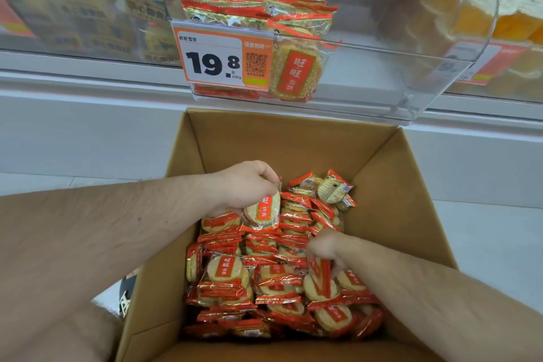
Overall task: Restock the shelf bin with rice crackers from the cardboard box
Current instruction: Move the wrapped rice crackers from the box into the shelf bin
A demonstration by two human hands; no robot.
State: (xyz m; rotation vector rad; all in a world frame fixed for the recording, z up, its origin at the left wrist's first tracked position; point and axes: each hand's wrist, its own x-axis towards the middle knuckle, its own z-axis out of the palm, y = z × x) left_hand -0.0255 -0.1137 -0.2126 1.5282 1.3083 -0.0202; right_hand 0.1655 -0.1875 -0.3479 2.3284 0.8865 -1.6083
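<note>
The left hand (245,185) pinches one crinkly red-and-clear rice cracker packet (262,210) by its sealed top edge above the brown cardboard box (411,185); the blurred right hand (324,247) grips another packet (320,273). Light, brittle: hold seams, not discs.

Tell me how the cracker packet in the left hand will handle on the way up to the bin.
The cracker packet hangs from the left hand by a pinched top edge, so it is probably light. Its glossy wrapper looks slippery and may slide from a loose pinch. The round cracker inside seems thin and stiff, likely to crack if squeezed.
</note>
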